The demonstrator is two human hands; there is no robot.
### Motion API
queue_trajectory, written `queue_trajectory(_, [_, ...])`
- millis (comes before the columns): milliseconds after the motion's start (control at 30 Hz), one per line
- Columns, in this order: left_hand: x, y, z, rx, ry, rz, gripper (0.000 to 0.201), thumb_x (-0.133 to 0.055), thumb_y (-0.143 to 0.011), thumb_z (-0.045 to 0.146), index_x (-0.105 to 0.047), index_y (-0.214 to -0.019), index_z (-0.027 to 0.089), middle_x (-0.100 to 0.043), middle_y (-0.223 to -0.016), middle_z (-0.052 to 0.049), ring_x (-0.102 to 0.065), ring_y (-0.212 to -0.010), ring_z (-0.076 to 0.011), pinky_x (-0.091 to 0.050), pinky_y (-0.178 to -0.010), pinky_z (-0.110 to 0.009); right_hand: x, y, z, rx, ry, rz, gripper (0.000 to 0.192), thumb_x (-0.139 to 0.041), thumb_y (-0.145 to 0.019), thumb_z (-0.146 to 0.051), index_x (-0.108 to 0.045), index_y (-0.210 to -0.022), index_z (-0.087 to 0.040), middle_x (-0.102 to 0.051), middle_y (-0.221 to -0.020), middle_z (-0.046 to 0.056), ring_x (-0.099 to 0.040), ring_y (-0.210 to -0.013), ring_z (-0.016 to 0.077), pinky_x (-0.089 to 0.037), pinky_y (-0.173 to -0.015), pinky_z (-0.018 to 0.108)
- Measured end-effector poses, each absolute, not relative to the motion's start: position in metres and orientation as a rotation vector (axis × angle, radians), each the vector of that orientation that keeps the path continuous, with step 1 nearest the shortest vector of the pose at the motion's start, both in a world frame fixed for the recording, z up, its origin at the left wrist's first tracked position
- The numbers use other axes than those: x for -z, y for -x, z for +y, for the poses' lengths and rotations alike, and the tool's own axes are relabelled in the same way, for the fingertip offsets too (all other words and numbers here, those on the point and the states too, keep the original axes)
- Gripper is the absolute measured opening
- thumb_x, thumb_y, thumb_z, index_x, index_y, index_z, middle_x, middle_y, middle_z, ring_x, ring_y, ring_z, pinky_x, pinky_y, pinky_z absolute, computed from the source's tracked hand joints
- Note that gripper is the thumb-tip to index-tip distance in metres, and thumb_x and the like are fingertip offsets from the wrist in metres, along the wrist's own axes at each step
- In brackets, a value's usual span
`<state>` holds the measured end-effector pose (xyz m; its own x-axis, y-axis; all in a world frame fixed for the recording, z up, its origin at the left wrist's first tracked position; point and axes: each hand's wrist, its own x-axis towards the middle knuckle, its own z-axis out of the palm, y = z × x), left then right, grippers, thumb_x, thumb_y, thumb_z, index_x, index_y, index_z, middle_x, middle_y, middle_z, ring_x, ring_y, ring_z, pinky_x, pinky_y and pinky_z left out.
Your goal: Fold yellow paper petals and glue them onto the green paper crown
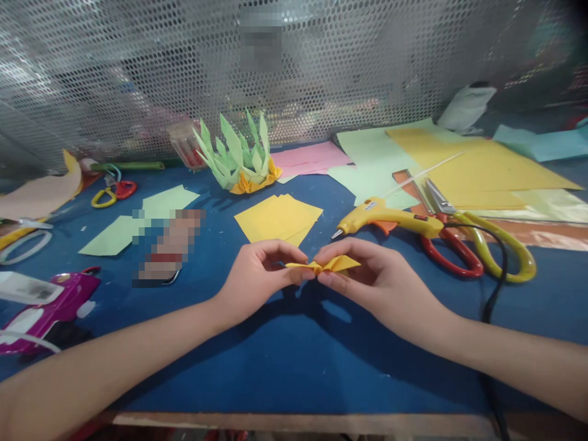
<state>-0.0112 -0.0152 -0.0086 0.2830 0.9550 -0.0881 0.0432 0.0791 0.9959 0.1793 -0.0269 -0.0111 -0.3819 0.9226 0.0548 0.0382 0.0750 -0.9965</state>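
Observation:
A small folded piece of yellow paper (327,264) is pinched between both hands just above the blue table (298,355). My left hand (261,272) grips its left end with thumb and fingertips. My right hand (372,278) grips its right end, fingers curled under it. Just behind the hands lies a stack of yellow paper squares (278,217). Farther back stands a green and yellow folded paper flower (239,156).
A yellow glue gun (390,219) lies right of the squares, its black cord (493,294) running toward the front edge. Large scissors (463,236) with red and yellow handles lie beside it. Coloured paper sheets (478,162) cover the back right. Small scissors (113,191), green paper (138,223) and a purple glue gun (50,306) lie left. A perforated metal screen (138,67) closes the back.

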Motion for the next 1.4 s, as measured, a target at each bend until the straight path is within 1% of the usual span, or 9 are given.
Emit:
queue_trajectory(133, [0.007,0.010,-0.017,-0.921,-1.374,1.125,0.015,-0.081,-0.063,0.022,-0.069,-0.068,0.014,-0.066,-0.064,0.000,-0.058,-0.056,-0.0083,-0.048,-0.056,-0.017,0.013,-0.179,-0.026,-1.418,0.978,-1.548,0.013,-0.067,-0.078,-0.032,-0.061,-0.086,-0.023,-0.067,-0.091,0.001,-0.065,-0.085,0.0146,-0.055,-0.076,0.025])
queue_trajectory(300, [0.004,0.009,-0.019,-0.899,-1.413,1.169,0.017,-0.079,-0.065,0.027,-0.069,-0.067,0.014,-0.066,-0.064,-0.001,-0.056,-0.056,-0.0094,-0.047,-0.056,-0.018,0.013,-0.179,-0.025,-1.434,1.005,-1.558,0.014,-0.067,-0.078,-0.033,-0.060,-0.086,-0.023,-0.067,-0.091,0.002,-0.065,-0.086,0.0164,-0.055,-0.078,0.028])
queue_trajectory(533, [0.005,0.009,-0.019,-0.855,-1.533,1.111,0.017,-0.073,-0.072,0.028,-0.066,-0.068,0.013,-0.064,-0.068,-0.002,-0.056,-0.062,-0.0117,-0.046,-0.060,-0.022,0.007,-0.179,-0.026,-1.353,1.082,-1.631,0.012,-0.064,-0.078,-0.032,-0.061,-0.084,-0.022,-0.066,-0.087,0.002,-0.064,-0.079,0.0157,-0.055,-0.073,0.027])
queue_trajectory(700, [0.008,0.011,-0.016,-0.789,-1.615,0.983,0.011,-0.068,-0.077,0.025,-0.063,-0.076,0.015,-0.061,-0.077,-0.001,-0.056,-0.072,-0.0124,-0.045,-0.067,-0.022,0.006,-0.179,-0.026,-1.445,1.055,-1.630,0.012,-0.064,-0.078,-0.031,-0.062,-0.086,-0.022,-0.066,-0.084,0.001,-0.063,-0.077,0.0153,-0.054,-0.072,0.027])
queue_trajectory(800, [0.007,0.013,-0.013,-0.755,-1.692,0.890,0.007,-0.064,-0.081,0.023,-0.060,-0.080,0.017,-0.056,-0.082,0.000,-0.054,-0.076,-0.0124,-0.043,-0.072,-0.023,0.007,-0.179,-0.025,-1.486,1.043,-1.634,0.016,-0.067,-0.077,-0.033,-0.061,-0.088,-0.023,-0.065,-0.086,0.000,-0.062,-0.077,0.0146,-0.053,-0.071,0.027])
queue_trajectory(967, [0.004,0.017,-0.009,-0.716,-1.708,0.792,0.011,-0.061,-0.083,0.025,-0.057,-0.075,0.018,-0.048,-0.087,-0.001,-0.050,-0.086,-0.0143,-0.040,-0.081,-0.025,0.011,-0.180,-0.023,-1.553,1.018,-1.513,0.026,-0.072,-0.072,-0.034,-0.057,-0.090,-0.023,-0.063,-0.082,-0.002,-0.060,-0.073,0.0128,-0.052,-0.067,0.025])
queue_trajectory(1133, [0.001,0.018,-0.009,-0.679,-1.612,0.759,0.020,-0.053,-0.088,0.030,-0.056,-0.073,0.017,-0.051,-0.086,-0.002,-0.049,-0.083,-0.0148,-0.040,-0.077,-0.025,0.010,-0.179,-0.023,-1.637,0.955,-1.459,0.028,-0.075,-0.070,-0.032,-0.058,-0.088,-0.020,-0.063,-0.080,-0.001,-0.062,-0.076,0.0128,-0.053,-0.072,0.025])
queue_trajectory(1300, [0.003,0.017,-0.010,-0.657,-1.628,0.841,0.019,-0.061,-0.083,0.032,-0.056,-0.073,0.017,-0.053,-0.078,0.000,-0.049,-0.075,-0.0135,-0.040,-0.071,-0.025,0.008,-0.179,-0.024,-1.589,0.985,-1.464,0.034,-0.076,-0.068,-0.033,-0.058,-0.095,-0.022,-0.061,-0.074,-0.003,-0.062,-0.069,0.0117,-0.054,-0.065,0.025])
queue_trajectory(1400, [0.005,0.015,-0.011,-0.657,-1.538,0.885,0.022,-0.067,-0.078,0.035,-0.055,-0.077,0.017,-0.055,-0.077,0.001,-0.051,-0.072,-0.0126,-0.041,-0.067,-0.024,0.007,-0.179,-0.024,-1.626,0.961,-1.465,0.034,-0.076,-0.068,-0.030,-0.058,-0.096,-0.023,-0.061,-0.074,-0.004,-0.062,-0.068,0.0109,-0.054,-0.064,0.023])
